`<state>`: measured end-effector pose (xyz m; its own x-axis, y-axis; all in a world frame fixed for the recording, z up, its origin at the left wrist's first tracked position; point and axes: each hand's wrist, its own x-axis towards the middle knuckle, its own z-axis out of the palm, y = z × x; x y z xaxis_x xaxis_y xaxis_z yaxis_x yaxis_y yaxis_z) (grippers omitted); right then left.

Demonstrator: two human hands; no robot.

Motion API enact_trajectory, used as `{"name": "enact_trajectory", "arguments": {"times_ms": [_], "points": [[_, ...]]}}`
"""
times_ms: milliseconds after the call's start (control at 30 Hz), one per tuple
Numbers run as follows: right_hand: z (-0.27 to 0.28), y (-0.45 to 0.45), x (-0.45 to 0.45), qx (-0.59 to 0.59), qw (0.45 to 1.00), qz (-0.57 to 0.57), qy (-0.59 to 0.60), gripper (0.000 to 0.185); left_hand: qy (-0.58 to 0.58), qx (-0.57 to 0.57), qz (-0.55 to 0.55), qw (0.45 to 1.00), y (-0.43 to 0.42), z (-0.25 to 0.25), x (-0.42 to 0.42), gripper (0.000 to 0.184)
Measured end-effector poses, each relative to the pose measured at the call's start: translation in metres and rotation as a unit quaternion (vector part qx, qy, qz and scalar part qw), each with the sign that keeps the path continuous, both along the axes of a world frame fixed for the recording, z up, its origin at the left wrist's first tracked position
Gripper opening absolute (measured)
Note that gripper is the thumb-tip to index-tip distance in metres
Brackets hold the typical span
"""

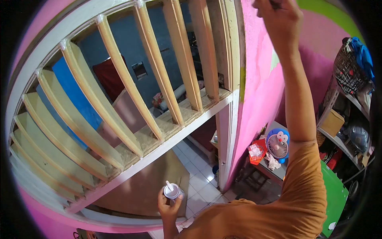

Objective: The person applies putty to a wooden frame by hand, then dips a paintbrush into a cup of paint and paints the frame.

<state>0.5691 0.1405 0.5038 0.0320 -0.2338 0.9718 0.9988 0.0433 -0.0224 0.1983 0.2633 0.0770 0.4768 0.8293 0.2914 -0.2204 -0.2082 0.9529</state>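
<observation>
A person in an orange-brown shirt [254, 221] is holding a small pale cup [172, 193] in the left hand [168, 205], its fingers gripping the cup's sides. A white stick [169, 186] is leaning inside the cup, which is appearing below the white lower rail [191, 120] of a row of cream slats [156, 59]. The right hand [281, 15] is reaching high before a pink wall [254, 79], its fingers curling; whether they are gripping anything, one cannot tell. Nearby, a blue cartoon-faced fan [277, 145] is sitting on a desk [279, 170].
</observation>
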Motion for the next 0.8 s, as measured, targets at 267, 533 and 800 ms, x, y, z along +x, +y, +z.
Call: {"name": "enact_trajectory", "arguments": {"times_ms": [267, 533, 800], "points": [[-0.029, -0.018, 0.017, -0.014, 0.992, -0.107, -0.061, 0.009, -0.006, -0.035, 0.0, 0.999, -0.002, -0.015, -0.002, 0.063], [-0.031, -0.007, 0.03, -0.06, 0.98, -0.153, -0.109, 0.014, 0.028, -0.059, 0.0, 0.998, -0.01, -0.001, 0.007, 0.063], [-0.034, -0.023, 0.017, -0.084, 0.974, -0.191, -0.085, 0.011, 0.006, -0.034, -0.009, 0.999, -0.005, -0.017, 0.008, 0.064]]}}
